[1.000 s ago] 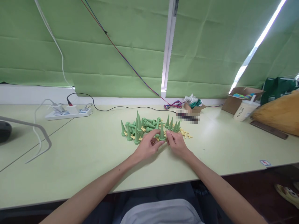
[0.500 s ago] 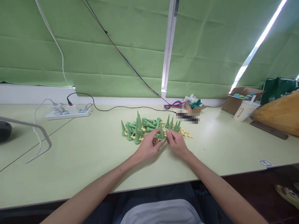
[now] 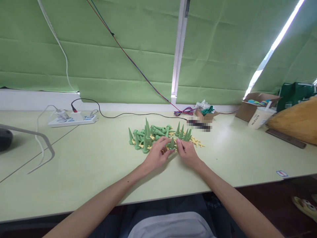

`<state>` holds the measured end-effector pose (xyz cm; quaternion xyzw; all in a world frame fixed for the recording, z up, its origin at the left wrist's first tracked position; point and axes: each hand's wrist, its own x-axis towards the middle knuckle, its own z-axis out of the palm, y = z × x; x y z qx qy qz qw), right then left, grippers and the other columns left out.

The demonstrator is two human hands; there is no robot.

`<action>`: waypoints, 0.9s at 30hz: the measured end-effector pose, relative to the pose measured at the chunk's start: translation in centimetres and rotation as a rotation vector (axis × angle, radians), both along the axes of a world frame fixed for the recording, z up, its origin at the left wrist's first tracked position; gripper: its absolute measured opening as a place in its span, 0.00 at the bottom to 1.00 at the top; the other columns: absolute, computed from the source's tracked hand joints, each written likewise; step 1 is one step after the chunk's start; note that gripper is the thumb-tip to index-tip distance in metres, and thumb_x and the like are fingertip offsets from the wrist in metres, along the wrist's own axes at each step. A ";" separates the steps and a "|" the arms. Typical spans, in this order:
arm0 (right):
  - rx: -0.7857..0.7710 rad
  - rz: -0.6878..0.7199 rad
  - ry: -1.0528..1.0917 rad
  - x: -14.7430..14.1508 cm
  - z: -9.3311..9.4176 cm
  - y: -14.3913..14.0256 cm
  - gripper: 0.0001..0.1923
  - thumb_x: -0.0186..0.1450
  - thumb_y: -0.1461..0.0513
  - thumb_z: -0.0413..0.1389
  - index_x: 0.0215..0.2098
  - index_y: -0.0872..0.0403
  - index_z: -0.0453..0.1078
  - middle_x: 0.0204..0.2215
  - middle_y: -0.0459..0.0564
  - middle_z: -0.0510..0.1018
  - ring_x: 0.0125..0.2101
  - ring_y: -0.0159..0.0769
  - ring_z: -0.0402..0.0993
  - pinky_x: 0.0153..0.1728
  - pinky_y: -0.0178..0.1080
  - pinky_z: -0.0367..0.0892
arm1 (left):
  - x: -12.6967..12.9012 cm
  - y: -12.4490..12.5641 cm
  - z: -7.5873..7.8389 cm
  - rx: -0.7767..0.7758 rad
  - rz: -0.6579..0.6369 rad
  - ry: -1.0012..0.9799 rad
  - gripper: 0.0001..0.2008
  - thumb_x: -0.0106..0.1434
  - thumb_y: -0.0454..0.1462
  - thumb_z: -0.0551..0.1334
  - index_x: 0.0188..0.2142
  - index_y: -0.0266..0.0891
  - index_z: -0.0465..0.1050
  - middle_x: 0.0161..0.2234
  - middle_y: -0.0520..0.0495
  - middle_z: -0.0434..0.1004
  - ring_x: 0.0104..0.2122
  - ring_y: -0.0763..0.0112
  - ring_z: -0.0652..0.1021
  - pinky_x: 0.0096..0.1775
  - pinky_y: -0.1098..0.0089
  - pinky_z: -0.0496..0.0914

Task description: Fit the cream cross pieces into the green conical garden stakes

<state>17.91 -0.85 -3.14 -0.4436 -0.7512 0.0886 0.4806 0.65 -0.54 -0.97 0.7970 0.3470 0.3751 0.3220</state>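
On the pale green table (image 3: 94,165), the left hand (image 3: 156,155) and the right hand (image 3: 187,153) meet just in front of a heap of small plastic parts. The left hand's fingers curl around the base of a green cone spike (image 3: 171,143), which stands upright with its tip pointing away from the table; thumb and forefinger pinch it low down. The right hand sits at 3 o'clock of that spike, just beside it, fingers bent and fingertips pinched together; whether they grip a small piece is too small to tell. At 12 o'clock of the hands lies the pile of green spikes (image 3: 148,134), some upright, others on their sides, with yellow cross-shaped pieces (image 3: 196,142) scattered among them and spilling toward 2 o'clock. Well apart at 10 o'clock, a white power strip (image 3: 73,120) lies near the wall with a black cable (image 3: 116,115) running from it. At 1 o'clock sits a small cardboard box (image 3: 205,114) with crinkled plastic, and farther off at 2 o'clock a larger open box (image 3: 257,104) beside a lidded cup (image 3: 259,119)
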 end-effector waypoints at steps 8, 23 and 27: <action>-0.014 -0.026 0.055 0.0 0.2 -0.1 0.20 0.73 0.55 0.41 0.24 0.51 0.54 0.17 0.42 0.60 0.18 0.30 0.56 0.24 0.36 0.52 | 0.2 -0.2 0.2 0.029 0.095 -0.014 0.15 0.64 0.42 0.57 0.50 0.43 0.65 0.50 0.44 0.66 0.27 0.76 0.71 0.28 0.72 0.70; -0.008 0.025 0.102 0.2 0.5 -0.3 0.19 0.73 0.56 0.41 0.25 0.52 0.56 0.20 0.42 0.64 0.21 0.30 0.61 0.26 0.33 0.57 | 0.2 0.4 0.3 -0.487 -0.148 -0.167 0.25 0.65 0.57 0.49 0.29 0.38 0.64 0.17 0.52 0.68 0.16 0.71 0.73 0.19 0.73 0.67; -0.015 0.055 0.092 0.1 0.6 -0.4 0.18 0.73 0.57 0.41 0.26 0.52 0.56 0.20 0.42 0.65 0.21 0.30 0.61 0.26 0.33 0.57 | 0.2 0.5 0.5 -0.544 -0.176 -0.199 0.25 0.64 0.57 0.52 0.31 0.37 0.66 0.18 0.52 0.68 0.18 0.70 0.75 0.19 0.73 0.68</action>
